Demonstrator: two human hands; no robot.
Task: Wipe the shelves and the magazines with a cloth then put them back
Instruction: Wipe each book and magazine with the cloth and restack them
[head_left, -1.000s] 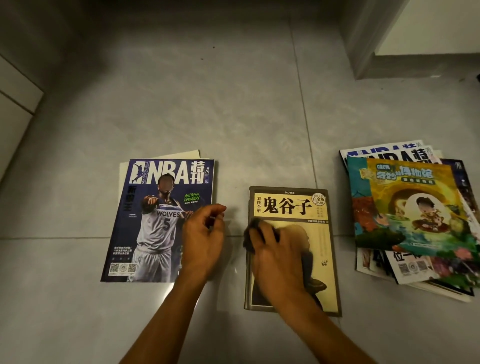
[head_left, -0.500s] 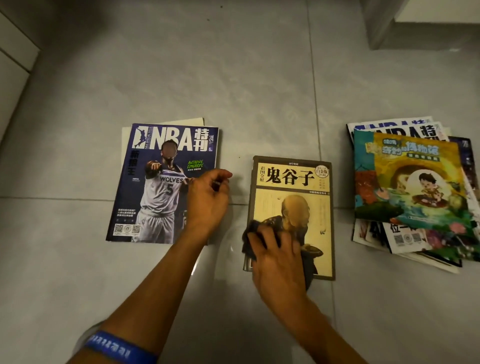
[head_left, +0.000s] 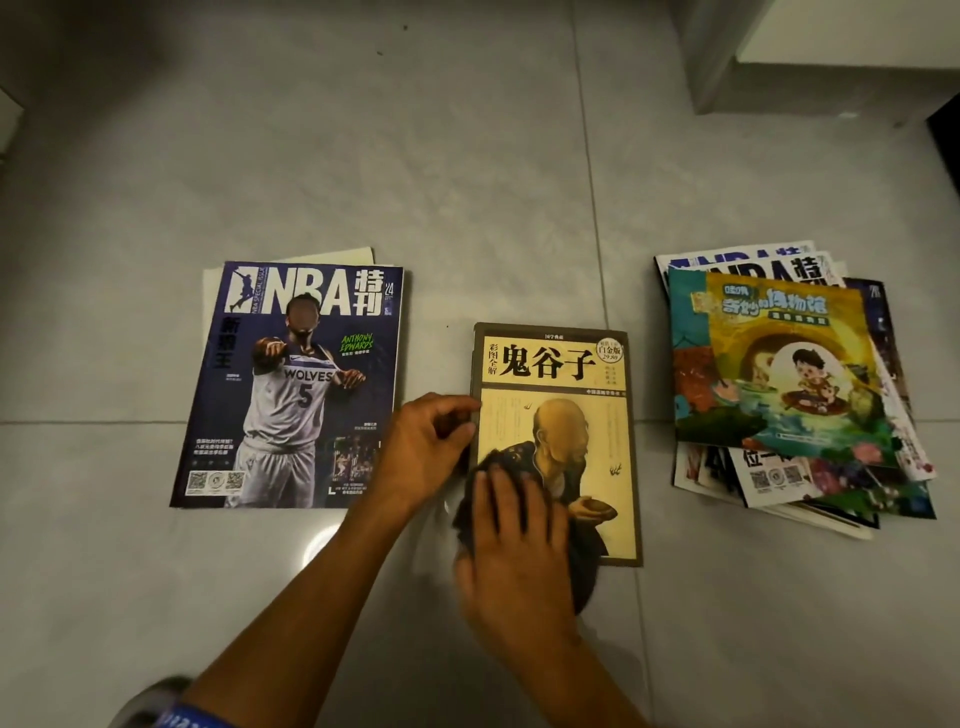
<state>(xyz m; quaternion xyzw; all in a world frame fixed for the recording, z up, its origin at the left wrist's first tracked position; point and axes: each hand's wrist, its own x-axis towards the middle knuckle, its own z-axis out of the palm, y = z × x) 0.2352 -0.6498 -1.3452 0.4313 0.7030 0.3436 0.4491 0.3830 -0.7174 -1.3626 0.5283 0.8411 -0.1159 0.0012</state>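
Grey tiled floor carries an NBA magazine, a yellow book, a magazine pile.

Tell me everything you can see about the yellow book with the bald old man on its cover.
The yellow book with a brown border lies flat and face up on the grey tiled floor, between two lots of magazines. Large black Chinese characters head its cover; below, a bald robed figure holds a bowl. It looks thick, with a glossy cover. The left hand holds its left edge, while the right hand presses a dark cloth onto its lower left corner.
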